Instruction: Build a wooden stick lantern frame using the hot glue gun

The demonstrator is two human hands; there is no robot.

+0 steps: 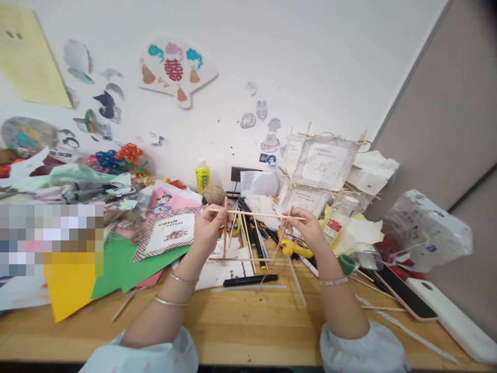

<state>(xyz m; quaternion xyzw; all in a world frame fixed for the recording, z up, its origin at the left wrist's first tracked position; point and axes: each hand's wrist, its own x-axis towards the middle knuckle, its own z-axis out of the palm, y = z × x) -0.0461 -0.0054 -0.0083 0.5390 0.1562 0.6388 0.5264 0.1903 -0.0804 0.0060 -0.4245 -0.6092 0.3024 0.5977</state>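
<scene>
Both hands hold up a four-sided frame of thin wooden sticks [256, 213], raised above the table. My left hand [212, 225] pinches its upper left corner, where two sticks cross. At the upper right corner, my right hand [305, 225] is closed on the crossing sticks. The lower stick of the frame hangs level, farther down between the wrists. Behind the frame lie several loose sticks, dark pens and a yellow figure [295, 248]. A black marker [250, 280] rests on the table below it. How the corners are joined is too small to tell.
A patterned framed panel [173, 233] lies left on green paper [116, 264]. Finished-looking stick frames [324, 160] lean at the back right. A twine ball [213, 195] and yellow-green bottle [202, 176] stand behind. A phone [406, 292] and white device [450, 318] lie right.
</scene>
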